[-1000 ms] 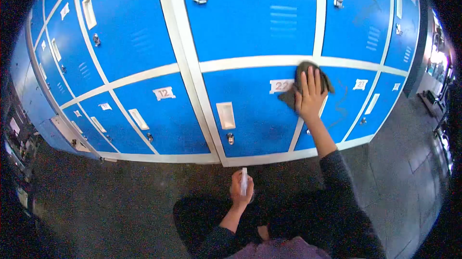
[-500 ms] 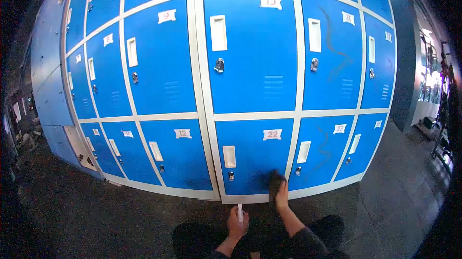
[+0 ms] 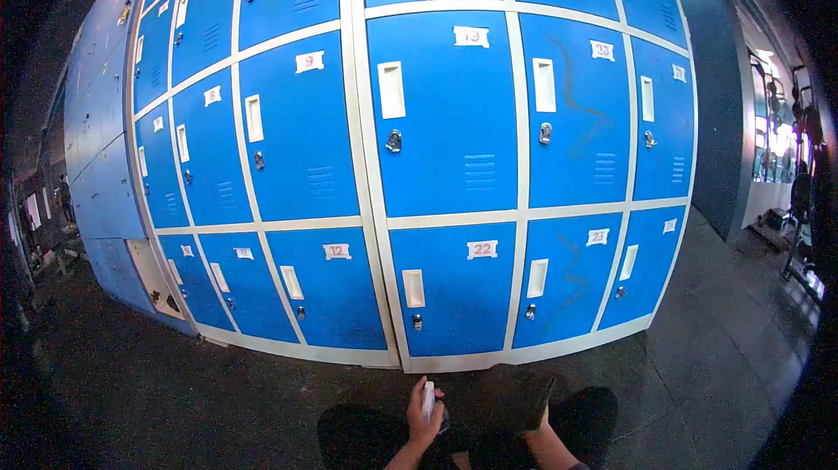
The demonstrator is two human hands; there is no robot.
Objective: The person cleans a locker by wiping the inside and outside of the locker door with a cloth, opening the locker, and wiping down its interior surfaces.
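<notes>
"Left hand (image 3: 419,413) is closed around something, isn't it?"

"Yes, fingers curled about a white-topped, part-clear plastic container, perhaps a spray bottle (image 3: 429,397). It's in front of the person's body, just short of the blue metal lockers (image 3: 463,304) with off-white frames. That wrap probably keeps it steady, with its white top facing up."

"And the other one?"

"Right hand (image 3: 543,427) has the dark, soft-looking cloth (image 3: 538,404), low above the dark floor (image 3: 681,400) and beside the person's right knee (image 3: 597,413). The cloth hides most of the fingers, so I can't tell if they pinch it or lie spread behind."

"Why apart like that?"

"One thing to each hand, I'd say, so the loose folds don't tangle with the container. Neither touches the doors."
</notes>
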